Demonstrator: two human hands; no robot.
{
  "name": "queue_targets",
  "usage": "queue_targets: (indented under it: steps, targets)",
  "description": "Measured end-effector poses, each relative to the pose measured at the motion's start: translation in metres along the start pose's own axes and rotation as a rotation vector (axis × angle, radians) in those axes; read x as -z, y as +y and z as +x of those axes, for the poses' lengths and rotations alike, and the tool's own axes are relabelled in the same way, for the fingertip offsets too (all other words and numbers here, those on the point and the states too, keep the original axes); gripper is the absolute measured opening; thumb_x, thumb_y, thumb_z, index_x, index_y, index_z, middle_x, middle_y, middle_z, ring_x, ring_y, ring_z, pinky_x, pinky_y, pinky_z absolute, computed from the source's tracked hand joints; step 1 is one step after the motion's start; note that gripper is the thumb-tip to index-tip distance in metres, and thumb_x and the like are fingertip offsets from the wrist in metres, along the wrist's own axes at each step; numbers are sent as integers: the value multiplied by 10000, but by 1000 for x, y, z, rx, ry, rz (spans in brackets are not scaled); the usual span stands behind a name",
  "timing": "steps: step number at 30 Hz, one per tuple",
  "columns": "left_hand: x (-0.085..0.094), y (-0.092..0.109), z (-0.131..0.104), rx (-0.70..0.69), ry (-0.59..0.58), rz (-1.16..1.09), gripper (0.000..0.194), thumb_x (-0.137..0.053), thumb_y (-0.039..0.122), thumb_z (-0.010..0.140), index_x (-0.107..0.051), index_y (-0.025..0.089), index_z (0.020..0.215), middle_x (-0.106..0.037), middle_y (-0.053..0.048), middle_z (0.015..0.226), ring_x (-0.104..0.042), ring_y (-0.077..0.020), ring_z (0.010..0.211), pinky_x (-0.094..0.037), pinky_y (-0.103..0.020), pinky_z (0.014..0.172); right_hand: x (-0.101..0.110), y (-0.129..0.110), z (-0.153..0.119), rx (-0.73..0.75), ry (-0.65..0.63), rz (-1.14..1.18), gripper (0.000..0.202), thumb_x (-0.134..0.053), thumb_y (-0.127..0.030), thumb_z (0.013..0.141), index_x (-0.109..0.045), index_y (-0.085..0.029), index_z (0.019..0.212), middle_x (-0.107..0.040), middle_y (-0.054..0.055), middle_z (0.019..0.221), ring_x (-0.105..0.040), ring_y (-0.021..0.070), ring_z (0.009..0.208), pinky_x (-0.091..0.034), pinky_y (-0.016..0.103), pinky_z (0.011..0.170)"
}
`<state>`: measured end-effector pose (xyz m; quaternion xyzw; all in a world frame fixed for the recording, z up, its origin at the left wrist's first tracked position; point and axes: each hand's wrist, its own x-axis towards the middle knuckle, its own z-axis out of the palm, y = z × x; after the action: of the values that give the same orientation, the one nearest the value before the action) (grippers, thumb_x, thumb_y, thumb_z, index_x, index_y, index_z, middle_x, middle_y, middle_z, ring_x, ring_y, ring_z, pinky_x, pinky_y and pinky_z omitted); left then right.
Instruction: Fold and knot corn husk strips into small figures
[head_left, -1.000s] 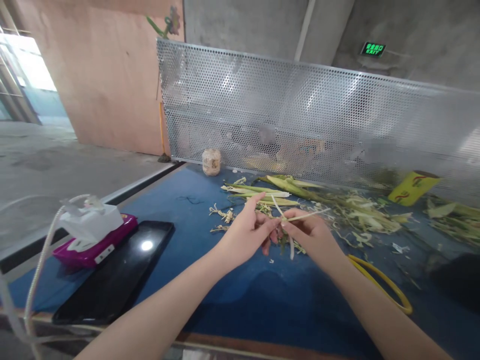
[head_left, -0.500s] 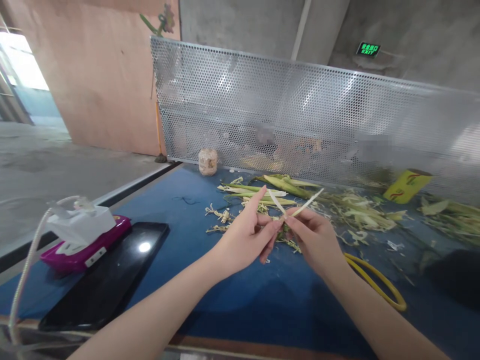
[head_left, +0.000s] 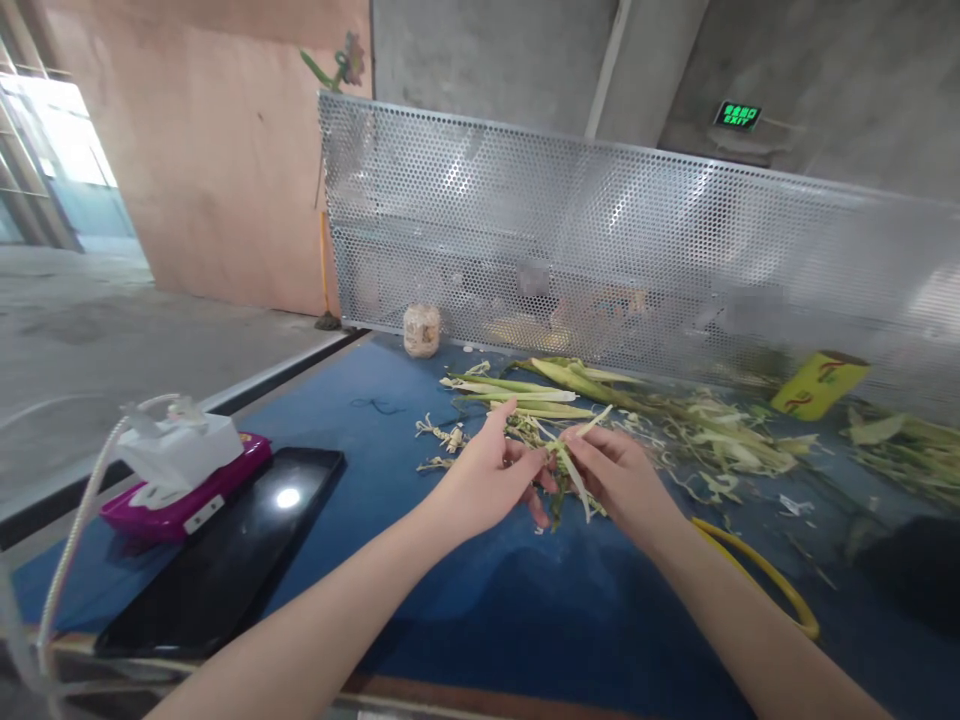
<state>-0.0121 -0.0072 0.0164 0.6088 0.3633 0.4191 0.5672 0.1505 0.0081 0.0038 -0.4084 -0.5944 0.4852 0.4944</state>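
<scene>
Pale corn husk strips cross between my two hands above the blue tabletop. My left hand pinches them at the crossing with its thumb and lower fingers, while its index finger points up. My right hand has its thumb and index finger closed on the strips from the other side. One strip end sticks up to the right; another hangs down between the hands. Some greenish plant matter shows below the crossing, partly hidden by fingers. Just behind lie longer green corn husks.
Shredded husks litter the right, near a yellow tin and a yellow loop. A black phone and a magenta power strip with a white charger occupy the left. A jar stands before the perforated metal panel.
The strip that stuck up at the left now hangs down between my hands. My right hand has shifted slightly left, and the view has moved a little.
</scene>
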Motion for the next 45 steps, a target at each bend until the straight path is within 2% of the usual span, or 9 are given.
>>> queue_targets:
  steps: [5, 9, 14, 17, 23, 30, 33, 39, 45]
  targets:
    - [1, -8, 4, -68, 106, 22, 821, -612, 283, 712, -131, 156, 1365, -620, -85, 963, -601, -145, 709, -458, -293, 639, -3, -4, -1, -86, 7, 2, 308, -624, -455, 700, -579, -151, 688, -542, -21, 552, -434, 74, 469, -299, 210, 452]
    - [3, -8, 5, -132, 95, -14, 890, -671, 256, 659, -143, 127, 1364, -640, -103, 979, -578, -178, 883, -443, -302, 731, -11, -6, -3, -215, -88, 175, 331, -673, -462, 633, -567, -149, 628, -525, -26, 509, -428, 68, 450, -322, 207, 457]
    - [3, -3, 6, -141, 137, -98, 815, -643, 242, 693, -163, 163, 1348, -654, -21, 754, -575, -115, 570, -454, -327, 667, -13, -5, -4, -250, -202, 291, 231, -620, -381, 683, -588, -153, 661, -571, 12, 550, -449, 89, 474, -315, 223, 460]
    - [4, -2, 7, -114, 234, -88, 771, -666, 240, 667, -246, 144, 1307, -629, -9, 719, -584, -127, 624, -455, -311, 666, -11, -6, -5, -218, -256, 280, 125, -634, -271, 654, -591, -155, 671, -569, 6, 580, -417, 78, 480, -303, 223, 471]
    - [4, -3, 8, -77, 267, -64, 754, -668, 254, 663, -275, 117, 1292, -588, 13, 673, -547, -101, 609, -426, -254, 599, -11, -2, -7, -144, -259, 138, 292, -551, -438, 778, -576, -154, 714, -456, -38, 532, -367, 63, 474, -256, 228, 480]
    - [4, -3, 8, -20, 219, -33, 777, -667, 291, 667, -260, 104, 1302, -584, 27, 633, -496, -82, 505, -367, -228, 496, -1, -3, -6, -166, -377, 61, 313, -562, -436, 775, -585, -139, 681, -367, -65, 475, -301, 52, 456, -230, 223, 477]
    - [6, -4, 8, 20, 191, 9, 790, -679, 308, 654, -273, 94, 1297, -579, 35, 598, -475, -79, 475, -337, -223, 469, 0, -6, -6, -173, -399, -95, 332, -534, -456, 780, -587, -144, 680, -406, -53, 481, -336, 65, 463, -259, 220, 484]
    - [6, -6, 10, 14, 290, 8, 815, -704, 274, 628, -262, 89, 1288, -613, -4, 689, -569, -124, 649, -428, -256, 611, -9, -8, -7, 145, -168, -679, 214, -504, -324, 795, -581, -164, 677, -550, -8, 604, -474, 116, 570, -357, 221, 555]
    - [3, -4, 9, 12, 313, -10, 869, -706, 304, 626, -226, 100, 1321, -642, -40, 751, -578, -135, 691, -432, -255, 618, -12, -3, -9, 369, -28, -826, 347, -430, -329, 832, -465, -179, 521, -465, -22, 477, -413, 102, 461, -344, 203, 482]
